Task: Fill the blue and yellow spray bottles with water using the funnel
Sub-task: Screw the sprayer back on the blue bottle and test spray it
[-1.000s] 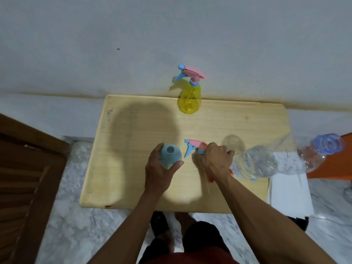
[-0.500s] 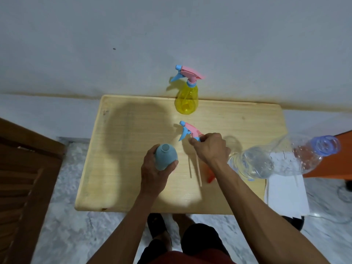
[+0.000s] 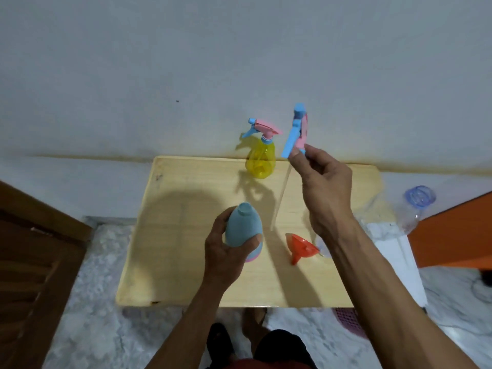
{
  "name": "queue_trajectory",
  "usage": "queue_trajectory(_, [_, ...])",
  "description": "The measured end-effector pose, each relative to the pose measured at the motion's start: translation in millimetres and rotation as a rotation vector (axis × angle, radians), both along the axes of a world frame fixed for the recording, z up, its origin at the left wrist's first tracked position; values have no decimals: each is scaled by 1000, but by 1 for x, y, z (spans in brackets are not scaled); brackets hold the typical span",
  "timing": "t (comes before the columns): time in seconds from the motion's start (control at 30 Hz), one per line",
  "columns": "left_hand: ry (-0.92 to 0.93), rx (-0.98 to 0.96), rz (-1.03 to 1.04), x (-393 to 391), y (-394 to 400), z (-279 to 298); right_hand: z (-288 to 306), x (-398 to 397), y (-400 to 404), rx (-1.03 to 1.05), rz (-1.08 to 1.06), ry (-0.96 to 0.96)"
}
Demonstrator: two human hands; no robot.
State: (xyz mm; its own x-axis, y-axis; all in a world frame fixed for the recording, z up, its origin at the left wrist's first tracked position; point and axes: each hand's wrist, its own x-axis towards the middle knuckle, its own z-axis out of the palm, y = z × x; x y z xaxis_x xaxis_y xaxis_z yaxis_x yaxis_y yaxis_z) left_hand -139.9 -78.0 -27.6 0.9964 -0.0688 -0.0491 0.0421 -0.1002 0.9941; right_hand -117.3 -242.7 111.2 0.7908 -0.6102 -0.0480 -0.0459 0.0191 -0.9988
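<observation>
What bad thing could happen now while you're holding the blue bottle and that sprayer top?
The sprayer top is only pinched by the right hand, high above the table; its thin dip tube dangles and might drip or snag.

The blue bottle is open and tilted in the left hand, so it could slip or spill once water goes in.

The orange funnel lies on its side and might roll off.

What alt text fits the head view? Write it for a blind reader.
A left hand grips an uncapped blue spray bottle over a wooden table while the right hand lifts its trigger sprayer head. An orange funnel lies nearby; a capped yellow spray bottle stands behind.
</observation>
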Motion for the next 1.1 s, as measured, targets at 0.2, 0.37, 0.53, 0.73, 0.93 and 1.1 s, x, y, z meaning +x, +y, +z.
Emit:
queue_trajectory(0.2, [-92,-95,-50,-3,8,44,66,-5,17,-41,-5,-264])
queue_trajectory(0.37, [-91,-141,-109,-13,17,67,75,-22,37,-100,58,-348])
queue_trajectory(0.53, [-138,-184,-150,-28,29,84,65,-42,52,-156,134,-317])
queue_trajectory(0.73, [-192,-161,-155,-31,37,99,49,-64,66,-177,336,-212])
queue_trajectory(0.93, [-214,-115,-196,-31,40,110,50,-72,68,-135,404,-200])
queue_trajectory(1.1, [-173,-141,-180,-31,33,117,49,-73,67,-41,414,-195])
